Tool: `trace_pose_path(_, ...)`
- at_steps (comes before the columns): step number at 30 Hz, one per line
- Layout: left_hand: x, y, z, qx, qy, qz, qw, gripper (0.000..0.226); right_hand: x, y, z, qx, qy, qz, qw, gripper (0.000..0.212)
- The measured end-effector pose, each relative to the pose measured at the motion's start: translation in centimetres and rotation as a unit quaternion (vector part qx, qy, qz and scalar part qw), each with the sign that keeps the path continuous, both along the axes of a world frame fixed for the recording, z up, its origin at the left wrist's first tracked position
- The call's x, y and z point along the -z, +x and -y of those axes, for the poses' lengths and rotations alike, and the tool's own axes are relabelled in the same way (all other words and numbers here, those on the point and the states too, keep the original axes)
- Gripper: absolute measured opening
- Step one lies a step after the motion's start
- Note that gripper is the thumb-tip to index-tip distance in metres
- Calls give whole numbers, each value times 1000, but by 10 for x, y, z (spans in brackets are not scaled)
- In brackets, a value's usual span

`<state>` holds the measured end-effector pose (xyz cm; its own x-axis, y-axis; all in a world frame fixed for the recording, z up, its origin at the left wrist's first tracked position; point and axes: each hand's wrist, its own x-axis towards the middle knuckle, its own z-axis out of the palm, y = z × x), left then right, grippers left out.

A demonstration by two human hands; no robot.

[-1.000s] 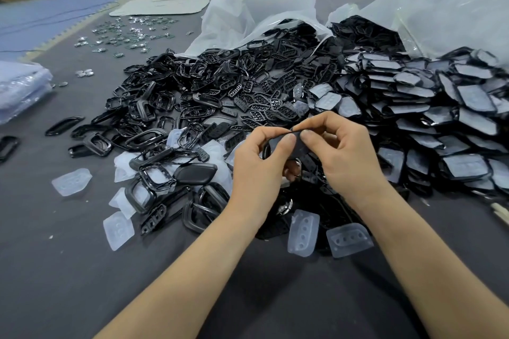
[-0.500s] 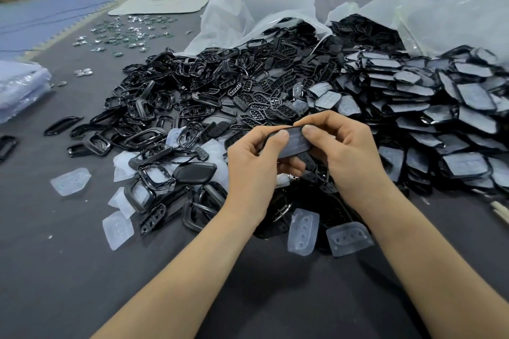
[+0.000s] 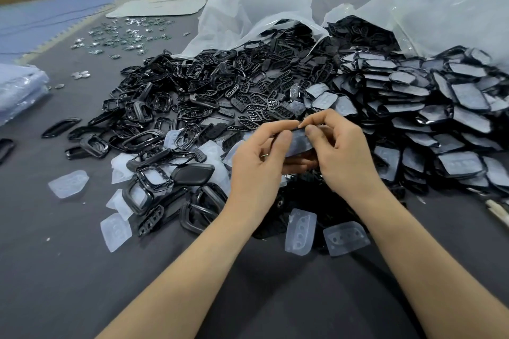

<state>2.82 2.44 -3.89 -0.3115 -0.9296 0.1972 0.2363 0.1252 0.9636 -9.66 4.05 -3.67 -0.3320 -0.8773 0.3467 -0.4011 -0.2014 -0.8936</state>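
Held piece (image 3: 298,142): small black part with a translucent layer on its face, held in the air between both hands, above the near edge of the heap and clear of the table cover (image 3: 82,270)
Left hand (image 3: 256,170): grasps the held piece at its left end, thumb on top, fingers curled beneath
Right hand (image 3: 344,157): pinches the right end, thumb and forefinger meeting at the upper edge
Step in hand (judged): bedding the soft layer onto the black part; the thumbs cover the seam, so which edge is being worked cannot be told
Method advised: support from below with the curled fingers; walk both thumbs from the middle outward along the rim; line up the raised buttons with their openings before pressing hard
Risk (judged): pressing at one end only may buckle the soft layer or lift the opposite corner
Black frames (image 3: 170,107): loose heap, left of the hands
Covered shells (image 3: 440,118): overlapping rows, right of the hands
Translucent pads (image 3: 300,231): two lying flat, side by side, just below the hands; more lie scattered to the left
Plastic bags (image 3: 256,8): open, behind the heaps
Metal pieces (image 3: 124,36): scattered, far left, well apart from the work
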Motion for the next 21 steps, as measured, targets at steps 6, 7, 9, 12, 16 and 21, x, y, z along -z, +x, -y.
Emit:
trace_pose_path(6,3,-2,2,19,-7,32,999,21,2,-4,1,4,11,10,1000,26)
trace_pose_path(7,3,-3,2,20,6,24,999,23,2,-4,1,2,10,10,1000,25)
trace_pose_path(9,3,-3,2,27,35,7,999,27,2,-4,1,1,7,5,1000,26)
trace_pose_path(12,3,-3,2,47,53,-13,997,33,3,-5,2,2,11,5,1000,27)
trace_pose_path(16,1,-2,3,62,49,-2,997,38,6,-8,3,4,28,45,999,26)
trace_pose_path(21,-2,5,9,115,108,19,987,43,6,-12,4,-31,66,15,997,27)
